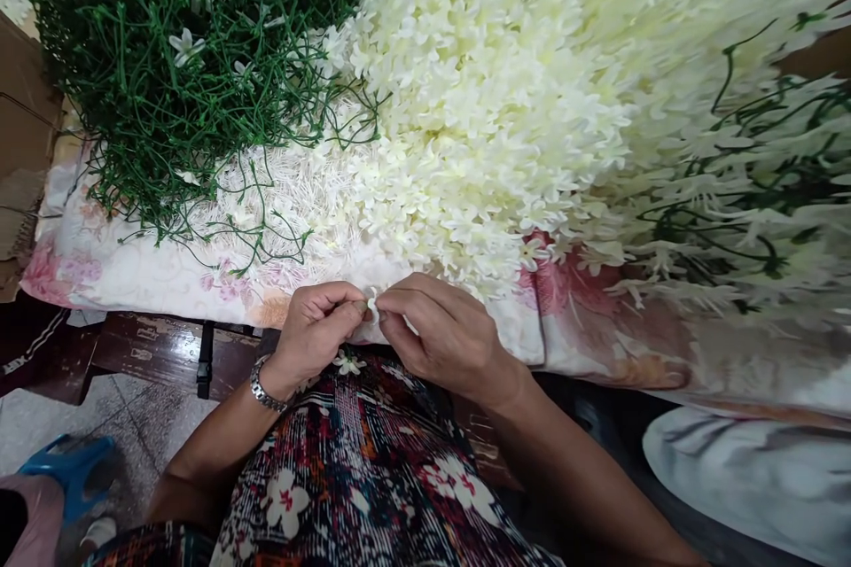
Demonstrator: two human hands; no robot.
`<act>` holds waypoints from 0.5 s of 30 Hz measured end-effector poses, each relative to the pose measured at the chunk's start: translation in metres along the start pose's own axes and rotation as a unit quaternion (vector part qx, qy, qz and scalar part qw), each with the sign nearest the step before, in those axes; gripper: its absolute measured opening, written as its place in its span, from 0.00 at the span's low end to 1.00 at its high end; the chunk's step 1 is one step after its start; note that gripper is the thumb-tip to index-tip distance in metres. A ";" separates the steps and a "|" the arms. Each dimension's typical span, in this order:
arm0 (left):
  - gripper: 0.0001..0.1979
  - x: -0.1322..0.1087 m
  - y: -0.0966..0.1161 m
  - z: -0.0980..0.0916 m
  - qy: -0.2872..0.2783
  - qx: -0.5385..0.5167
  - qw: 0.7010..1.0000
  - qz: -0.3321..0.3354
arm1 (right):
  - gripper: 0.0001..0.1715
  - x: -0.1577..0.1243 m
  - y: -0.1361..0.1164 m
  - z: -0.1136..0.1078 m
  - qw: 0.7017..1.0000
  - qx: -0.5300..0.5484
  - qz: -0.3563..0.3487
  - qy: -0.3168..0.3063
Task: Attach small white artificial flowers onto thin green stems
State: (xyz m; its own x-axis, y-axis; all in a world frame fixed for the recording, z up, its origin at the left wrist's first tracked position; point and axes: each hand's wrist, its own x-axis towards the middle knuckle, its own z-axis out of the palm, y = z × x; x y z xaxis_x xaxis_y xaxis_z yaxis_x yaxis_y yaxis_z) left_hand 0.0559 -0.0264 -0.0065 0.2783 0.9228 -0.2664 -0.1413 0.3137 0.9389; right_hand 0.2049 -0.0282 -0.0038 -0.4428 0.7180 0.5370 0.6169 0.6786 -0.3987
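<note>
My left hand [319, 328], with a metal watch on its wrist, pinches a small white flower piece [372, 306] at the table's front edge. From the other side my right hand [442, 328] has its thumb and forefinger closed on the same piece, so the fingertips of both hands nearly meet. The fingers partly hide the piece. A large heap of cream-white blossoms [492, 106] lies just beyond my hands. Green stems [179, 80] are piled at the back left, with thin white pieces [292, 186] spread between the two heaps.
White flowers on green stems [751, 221] lie at the right. A floral cloth [152, 275] covers the table. Cardboard [23, 133] stands at the left edge. A blue stool [73, 469] and part of a person [43, 514] show at the lower left.
</note>
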 end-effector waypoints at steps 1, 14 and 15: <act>0.08 0.000 0.000 0.000 -0.001 -0.002 1.000 0.004 | 0.08 0.000 0.000 0.000 1.000 0.005 0.002 0.000; 0.04 -0.004 0.025 0.007 0.072 -0.210 0.975 -0.003 | 0.13 -0.005 -0.018 -0.022 0.981 0.151 0.114 -0.039; 0.04 -0.003 0.027 0.010 0.074 -0.219 0.973 0.009 | 0.11 -0.004 -0.021 -0.018 0.978 0.163 0.118 -0.060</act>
State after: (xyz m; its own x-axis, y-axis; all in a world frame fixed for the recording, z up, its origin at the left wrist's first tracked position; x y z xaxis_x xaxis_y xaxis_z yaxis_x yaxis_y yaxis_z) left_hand 0.0608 -0.0235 0.0218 0.1370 0.9406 -0.3105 -0.5444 0.3334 0.7697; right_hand 0.2059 -0.0484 0.0158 -0.3984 0.8607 0.3170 0.4798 0.4901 -0.7277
